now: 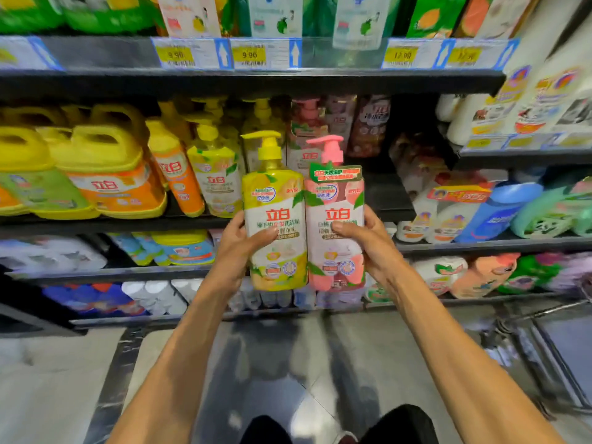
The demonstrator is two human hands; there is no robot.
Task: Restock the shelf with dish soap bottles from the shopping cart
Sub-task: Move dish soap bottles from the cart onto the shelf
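Head view: your left hand (238, 241) grips the yellow pump bottle (275, 219), your right hand (368, 241) grips the pink pump bottle (334, 225), the 2 touching before the shelf (192, 221).

Before the shelf (128, 224): left pump bottle (275, 219) and right pump bottle (334, 225), upright, touching. On the shelf, left part: jugs (105, 168).

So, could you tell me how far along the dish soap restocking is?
Pump bottles already stand on the middle shelf. The left hand grips a yellow bottle and the right hand a pink bottle, both raised before it, not yet placed. Both must still go in; the cart shows only its frame.
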